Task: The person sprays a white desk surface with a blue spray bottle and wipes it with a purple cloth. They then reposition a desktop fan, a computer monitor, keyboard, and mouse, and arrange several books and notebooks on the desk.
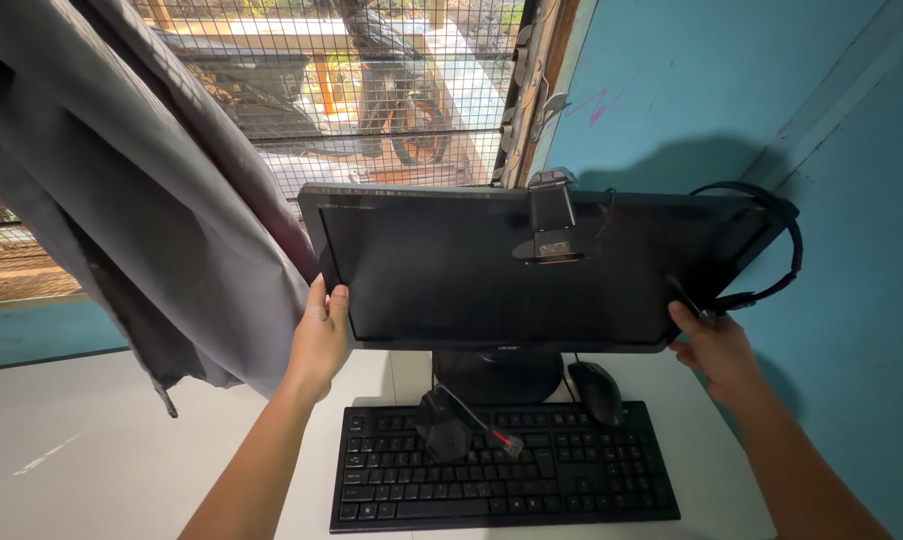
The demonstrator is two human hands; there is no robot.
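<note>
Black keys fill the keyboard (504, 465) lying nearest on the white counter (91, 440), with a small dark gadget (451, 425) resting on its upper rows and a black mouse (596, 392) just beyond its top right corner. Above these stands the flat monitor (501, 265), screen dark, on a round base (498, 375) touching the counter behind the keyboard.

Both hands hold the monitor by its side edges: the left hand (319, 340) has its grip closed around the lower left bezel, thumb on the front face; the right hand (716, 350) is clamped on the lower right corner, its fingers behind the panel.

Moving the screen well likely calls for even pressure from both sides, so that the panel does not twist on its stand, and for thumbs kept on the bezel rather than the glass. A webcam (551, 225) clipped to the top edge and a black headset (771, 250) hung over the upper right corner could slip off if the panel tilts sharply.

Farther back hang a grey curtain (141, 200), a mesh window (371, 90) and a blue wall (731, 90).
</note>
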